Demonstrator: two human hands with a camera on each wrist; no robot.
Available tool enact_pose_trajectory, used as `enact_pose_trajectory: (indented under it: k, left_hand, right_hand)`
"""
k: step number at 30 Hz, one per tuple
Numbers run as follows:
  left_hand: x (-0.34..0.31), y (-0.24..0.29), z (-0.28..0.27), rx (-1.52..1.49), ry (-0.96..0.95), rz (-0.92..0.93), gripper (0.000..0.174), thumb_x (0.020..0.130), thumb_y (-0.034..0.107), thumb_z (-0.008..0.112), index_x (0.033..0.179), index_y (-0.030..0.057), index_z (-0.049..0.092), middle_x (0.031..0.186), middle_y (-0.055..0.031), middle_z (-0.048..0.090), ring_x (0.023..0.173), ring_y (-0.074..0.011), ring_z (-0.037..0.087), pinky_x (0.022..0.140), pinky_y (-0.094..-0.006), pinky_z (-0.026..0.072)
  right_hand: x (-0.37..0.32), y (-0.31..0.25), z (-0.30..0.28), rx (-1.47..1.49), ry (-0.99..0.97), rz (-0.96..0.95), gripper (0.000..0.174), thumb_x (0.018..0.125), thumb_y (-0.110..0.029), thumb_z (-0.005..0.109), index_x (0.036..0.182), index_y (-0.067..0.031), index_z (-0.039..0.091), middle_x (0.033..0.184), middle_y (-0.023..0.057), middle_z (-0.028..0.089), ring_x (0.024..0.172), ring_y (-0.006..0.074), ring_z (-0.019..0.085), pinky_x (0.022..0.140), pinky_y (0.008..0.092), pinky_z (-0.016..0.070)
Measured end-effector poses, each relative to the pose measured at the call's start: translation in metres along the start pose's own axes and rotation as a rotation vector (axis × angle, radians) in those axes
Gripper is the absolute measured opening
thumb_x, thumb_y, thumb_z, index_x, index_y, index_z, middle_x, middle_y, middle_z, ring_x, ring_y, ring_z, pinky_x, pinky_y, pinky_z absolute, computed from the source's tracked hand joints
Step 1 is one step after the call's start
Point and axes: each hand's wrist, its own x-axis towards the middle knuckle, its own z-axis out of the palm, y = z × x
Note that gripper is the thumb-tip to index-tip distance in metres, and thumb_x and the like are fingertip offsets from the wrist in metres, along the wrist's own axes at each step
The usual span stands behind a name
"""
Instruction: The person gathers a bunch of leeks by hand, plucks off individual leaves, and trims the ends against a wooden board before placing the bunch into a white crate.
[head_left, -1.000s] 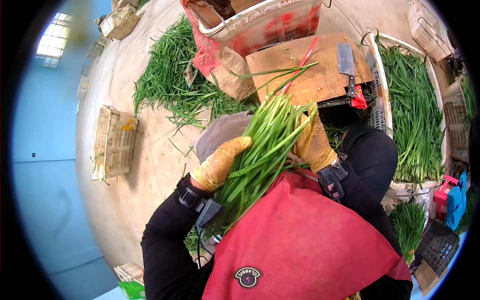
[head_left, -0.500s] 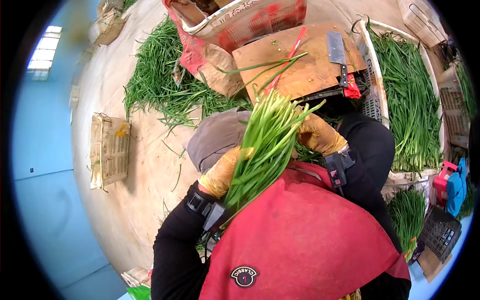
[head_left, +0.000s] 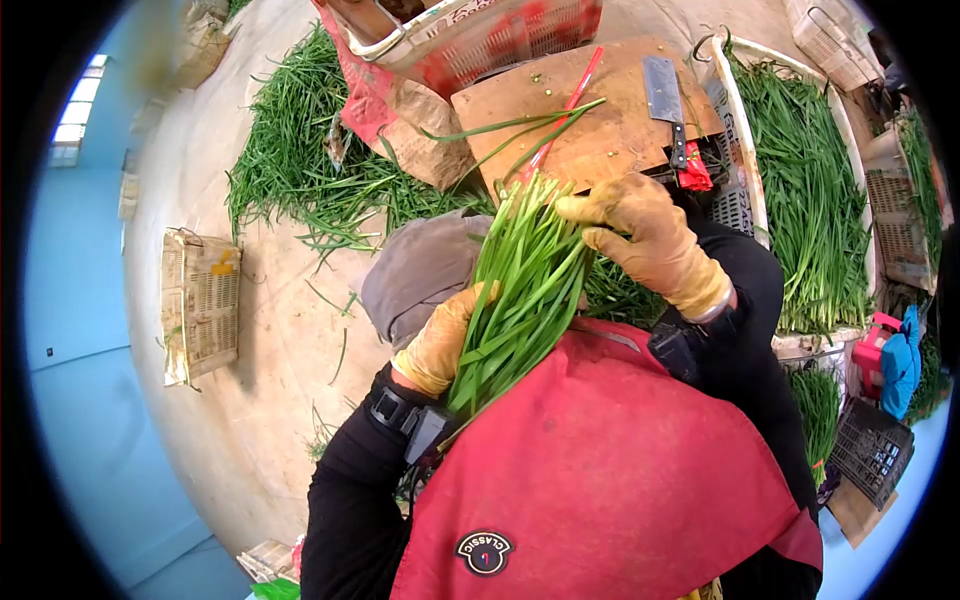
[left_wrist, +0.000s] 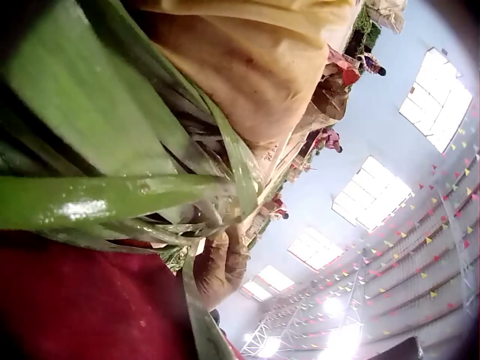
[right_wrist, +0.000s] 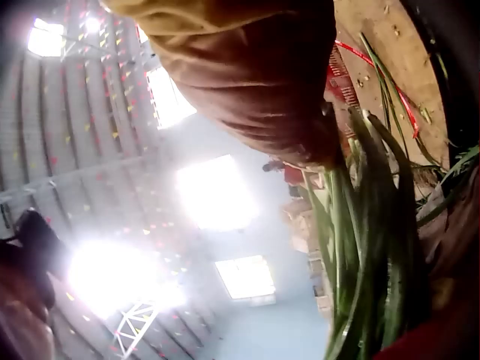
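A bunch of garlic chives (head_left: 525, 290), pale stem ends up and green leaves down, leans against the red apron (head_left: 600, 440). The gloved left hand (head_left: 440, 340) grips the bunch from its left side, thumb lying across the leaves. At the upper right of the bunch is the gloved right hand (head_left: 655, 245), its index fingertip right at the stem ends and the thumb a little below, apart from it. In the left wrist view, broad leaves (left_wrist: 90, 105) run beside the yellow glove (left_wrist: 247, 67). The right wrist view has stems (right_wrist: 360, 240) just below the right glove (right_wrist: 255, 82).
Ahead lies a brown board (head_left: 560, 120) with a cleaver (head_left: 662, 90), a red strip (head_left: 570, 105) and loose leaves. A crate of chives (head_left: 810, 190) stands to the right. Left are a chive heap (head_left: 290, 150) and a pale crate (head_left: 202, 305); a red-printed basket (head_left: 500, 50) stands behind.
The right hand has come from beside the bunch up to its stem ends, back of the glove now showing. The left hand keeps its grip. The head view has shifted slightly.
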Motion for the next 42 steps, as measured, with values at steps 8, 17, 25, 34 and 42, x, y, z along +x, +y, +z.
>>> enact_pose_trajectory:
  k: [8,17,25,34,42]
  left_hand:
    - [-0.009,-0.005,-0.018,0.083,-0.206,0.103,0.058,0.093,0.035,0.060,0.140,0.0033,0.045,0.130,-0.0093,0.058,0.113,-0.0183,0.059,0.101,-0.0323,0.0458]
    - [-0.011,-0.006,-0.025,-0.005,-0.069,0.079,0.051,0.087,0.025,0.064,0.129,-0.0018,0.054,0.117,-0.0136,0.066,0.098,-0.0223,0.067,0.090,-0.0336,0.0532]
    - [-0.012,-0.006,-0.021,0.046,-0.084,0.113,0.050,0.088,0.025,0.063,0.129,-0.0011,0.054,0.116,-0.0121,0.066,0.099,-0.0193,0.066,0.091,-0.0314,0.0526]
    - [-0.015,0.000,-0.020,-0.015,-0.082,0.128,0.051,0.087,0.024,0.063,0.131,-0.0007,0.052,0.117,-0.0134,0.066,0.100,-0.0217,0.066,0.091,-0.0332,0.0531]
    - [-0.007,-0.010,-0.019,-0.226,-0.063,0.051,0.046,0.088,0.025,0.062,0.124,-0.0021,0.058,0.116,-0.0160,0.067,0.099,-0.0245,0.067,0.091,-0.0364,0.0543]
  right_hand:
    - [0.005,0.014,-0.014,0.276,0.452,0.247,0.017,0.090,-0.001,0.064,0.105,-0.0044,0.071,0.098,0.0063,0.071,0.090,0.0140,0.065,0.078,0.0273,0.0522]
    - [-0.069,0.049,-0.084,0.172,0.394,0.497,0.027,0.089,0.002,0.061,0.115,-0.0045,0.068,0.105,0.0050,0.069,0.094,0.0129,0.064,0.085,0.0262,0.0503]
    - [-0.044,-0.015,-0.025,0.526,-0.116,0.843,0.035,0.098,-0.034,0.055,0.111,-0.0041,0.068,0.082,0.0047,0.066,0.068,0.0097,0.058,0.063,0.0241,0.0467]
    - [-0.014,-0.026,0.032,1.129,-0.282,0.810,0.031,0.093,-0.031,0.057,0.096,-0.0007,0.063,0.067,0.0055,0.064,0.047,0.0097,0.056,0.040,0.0209,0.0384]
    - [-0.018,-0.019,0.032,1.131,-0.242,0.832,0.032,0.090,-0.022,0.060,0.112,0.0018,0.059,0.080,0.0071,0.065,0.056,0.0089,0.057,0.047,0.0203,0.0434]
